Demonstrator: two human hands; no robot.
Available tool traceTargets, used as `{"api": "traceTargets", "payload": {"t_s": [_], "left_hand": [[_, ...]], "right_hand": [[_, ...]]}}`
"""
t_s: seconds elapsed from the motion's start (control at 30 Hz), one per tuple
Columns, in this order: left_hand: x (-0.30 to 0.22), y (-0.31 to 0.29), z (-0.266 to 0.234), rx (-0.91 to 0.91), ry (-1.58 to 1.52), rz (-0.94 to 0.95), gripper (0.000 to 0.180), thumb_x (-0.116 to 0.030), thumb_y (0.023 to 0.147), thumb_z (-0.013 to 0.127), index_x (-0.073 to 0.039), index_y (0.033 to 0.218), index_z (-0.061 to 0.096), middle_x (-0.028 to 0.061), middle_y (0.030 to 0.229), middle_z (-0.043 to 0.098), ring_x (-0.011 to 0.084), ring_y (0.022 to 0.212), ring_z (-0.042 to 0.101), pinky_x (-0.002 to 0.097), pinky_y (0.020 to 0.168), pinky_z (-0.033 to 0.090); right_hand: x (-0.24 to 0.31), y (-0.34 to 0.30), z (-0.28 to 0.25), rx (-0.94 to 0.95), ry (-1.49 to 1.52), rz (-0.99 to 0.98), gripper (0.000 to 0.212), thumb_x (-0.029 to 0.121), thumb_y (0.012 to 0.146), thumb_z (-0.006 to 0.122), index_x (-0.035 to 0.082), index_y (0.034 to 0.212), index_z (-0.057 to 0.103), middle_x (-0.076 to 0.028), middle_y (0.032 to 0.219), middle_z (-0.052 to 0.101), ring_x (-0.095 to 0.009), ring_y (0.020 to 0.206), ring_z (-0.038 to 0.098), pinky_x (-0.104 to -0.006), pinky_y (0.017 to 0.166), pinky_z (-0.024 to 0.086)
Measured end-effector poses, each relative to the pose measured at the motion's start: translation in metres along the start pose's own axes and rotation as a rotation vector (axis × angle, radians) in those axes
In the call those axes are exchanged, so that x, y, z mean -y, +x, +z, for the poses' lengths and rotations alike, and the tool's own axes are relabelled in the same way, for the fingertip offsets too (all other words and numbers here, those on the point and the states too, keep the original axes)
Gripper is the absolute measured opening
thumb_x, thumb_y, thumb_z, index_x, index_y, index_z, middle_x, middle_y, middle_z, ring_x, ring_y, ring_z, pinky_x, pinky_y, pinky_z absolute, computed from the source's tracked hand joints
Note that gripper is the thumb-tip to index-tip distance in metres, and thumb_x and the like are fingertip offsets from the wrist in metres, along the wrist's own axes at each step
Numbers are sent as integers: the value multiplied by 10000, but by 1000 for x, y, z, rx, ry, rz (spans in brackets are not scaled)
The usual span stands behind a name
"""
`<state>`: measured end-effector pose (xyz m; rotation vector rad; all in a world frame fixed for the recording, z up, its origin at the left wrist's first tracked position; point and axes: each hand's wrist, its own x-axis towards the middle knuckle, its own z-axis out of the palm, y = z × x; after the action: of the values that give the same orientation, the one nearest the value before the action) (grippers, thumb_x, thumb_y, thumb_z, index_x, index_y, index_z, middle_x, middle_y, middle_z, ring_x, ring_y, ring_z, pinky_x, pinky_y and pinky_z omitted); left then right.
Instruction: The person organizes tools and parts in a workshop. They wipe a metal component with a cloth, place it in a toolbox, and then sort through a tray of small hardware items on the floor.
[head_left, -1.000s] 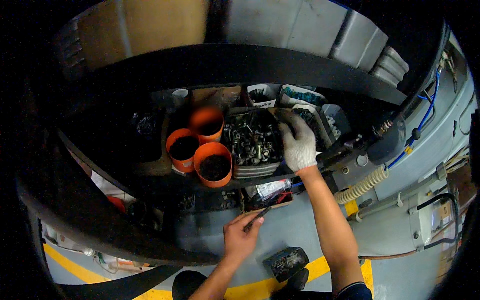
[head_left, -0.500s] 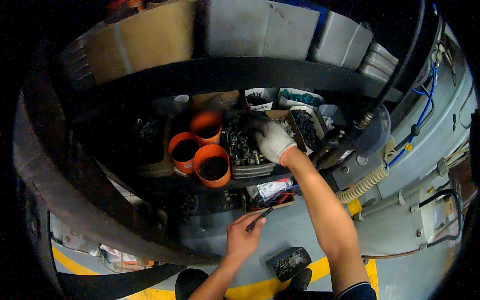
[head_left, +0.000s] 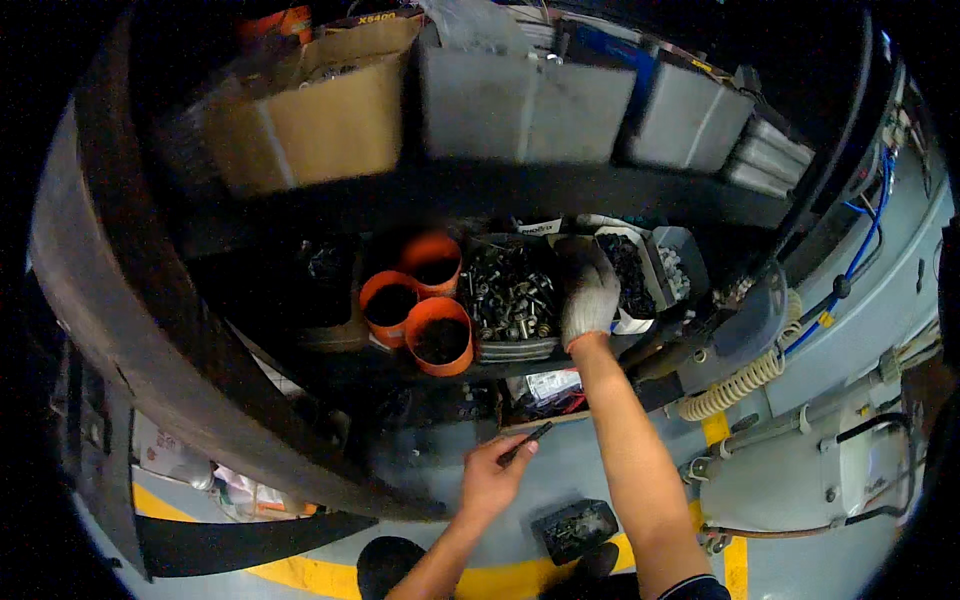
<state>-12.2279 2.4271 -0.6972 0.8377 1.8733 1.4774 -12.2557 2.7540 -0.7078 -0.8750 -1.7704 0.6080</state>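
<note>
My left hand (head_left: 493, 474) is bare and closed round a slim dark stick-like object (head_left: 525, 444), perhaps a pen; its exact kind is not clear. A white knit glove with an orange cuff covers my right hand (head_left: 590, 297), which reaches down over the shelf. Its dark fingertips blur into the shadow between the bin of metal bolts (head_left: 512, 300) and a white box of small black parts (head_left: 628, 272), so I cannot make out any grip. Left of the bolts stand three orange cups (head_left: 440, 336), the nearest holding dark small pieces.
Cardboard boxes (head_left: 330, 130) line the upper shelf. A grey bin of pale pieces (head_left: 688, 262) sits at the right. Below the shelf is an open box of packets (head_left: 553, 388). A dark tray (head_left: 576, 531) lies near my feet; a coiled hose (head_left: 745, 385) hangs at right.
My right hand has moved right, from the edge of the bolts to beside the black-parts box. The view has tilted up, showing more of the upper boxes. My left hand keeps its hold.
</note>
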Motion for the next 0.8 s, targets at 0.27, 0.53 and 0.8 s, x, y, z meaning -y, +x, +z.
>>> {"api": "traceTargets", "payload": {"t_s": [0.27, 0.53, 0.8], "left_hand": [[7, -62, 45, 161, -195, -112, 360, -281, 953, 804, 19, 1148, 768, 81, 926, 766, 126, 820, 646, 286, 758, 523], [-31, -248, -10, 45, -128, -531, 321, -291, 975, 773, -8, 1127, 792, 95, 932, 786, 107, 819, 665, 296, 773, 543], [-137, -339, -54, 5, -314, -737, 285, -251, 1015, 686, 19, 978, 772, 39, 722, 667, 126, 664, 594, 292, 653, 474]], "right_hand": [[19, -50, -22, 53, -490, 85, 546, 319, 1063, 463, -37, 1475, 508, -289, 1488, 533, -444, 1404, 463, -490, 1197, 324], [177, -105, -79, 364, 45, 391, 713, 345, 1065, 510, -69, 1605, 300, -303, 1655, 326, -431, 1553, 283, -445, 1286, 198], [287, -171, -207, 891, 176, 834, 595, 262, 1039, 575, -16, 1552, 457, -203, 1566, 524, -366, 1435, 513, -426, 1224, 368]]}}
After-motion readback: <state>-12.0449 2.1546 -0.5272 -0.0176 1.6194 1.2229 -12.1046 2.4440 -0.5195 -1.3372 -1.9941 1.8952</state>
